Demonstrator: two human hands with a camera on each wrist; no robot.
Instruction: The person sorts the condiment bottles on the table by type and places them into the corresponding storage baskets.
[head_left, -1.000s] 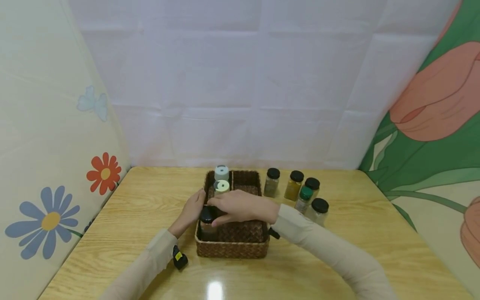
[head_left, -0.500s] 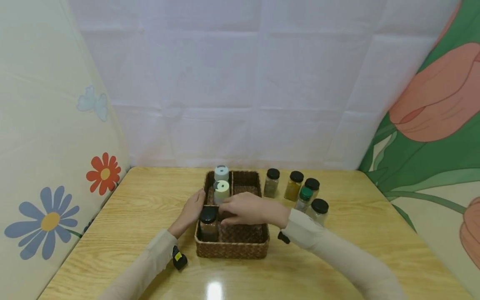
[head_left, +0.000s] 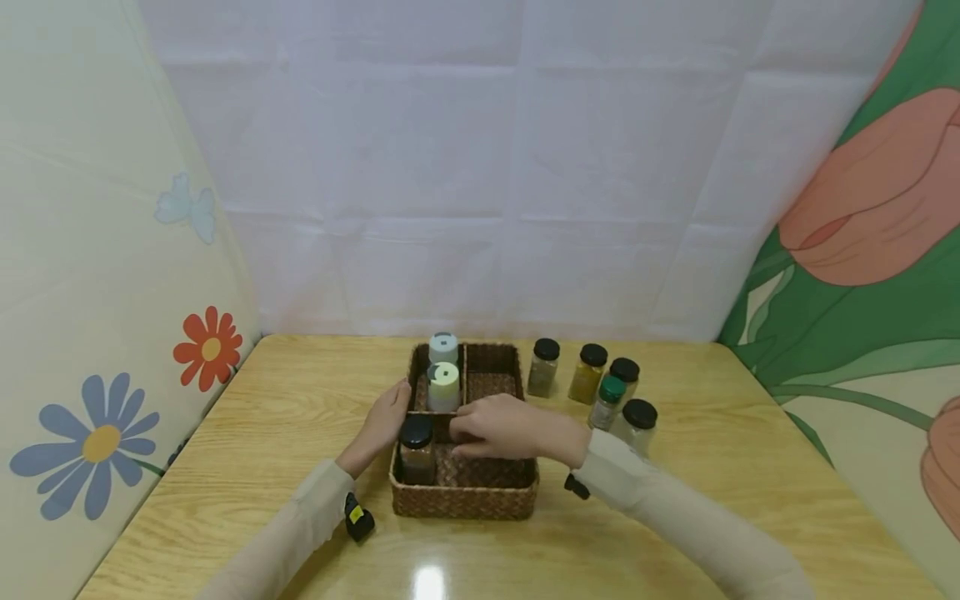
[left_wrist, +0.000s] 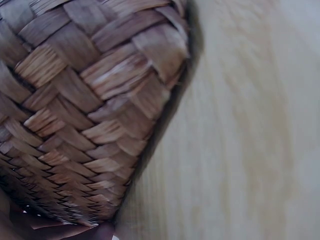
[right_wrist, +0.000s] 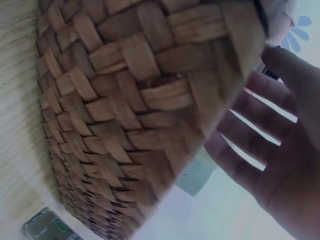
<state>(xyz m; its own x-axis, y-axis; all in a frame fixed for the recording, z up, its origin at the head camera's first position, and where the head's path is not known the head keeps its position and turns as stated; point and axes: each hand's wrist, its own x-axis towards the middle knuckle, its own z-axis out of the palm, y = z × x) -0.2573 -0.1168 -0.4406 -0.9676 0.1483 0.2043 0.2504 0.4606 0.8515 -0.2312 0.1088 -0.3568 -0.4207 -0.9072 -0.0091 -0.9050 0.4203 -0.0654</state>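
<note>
In the head view, the left hand (head_left: 381, 427) is a little left of the frame centre and rests against the left outer wall of the woven basket (head_left: 465, 497), with fingers nearly straight and holding nothing. The basket stands in the middle of the wooden table (head_left: 225, 467). In its front left compartment stands a black-lid jar (head_left: 416, 448), and in the back left compartment stand two jars with pale lids (head_left: 442, 386). The right hand (head_left: 501, 427) hovers over the front compartment, just right of the black-lid jar; its fingers are relaxed and spread, and it grips nothing. Further to the right, five spice jars (head_left: 592, 372) stand together on the table beside the basket.
</note>
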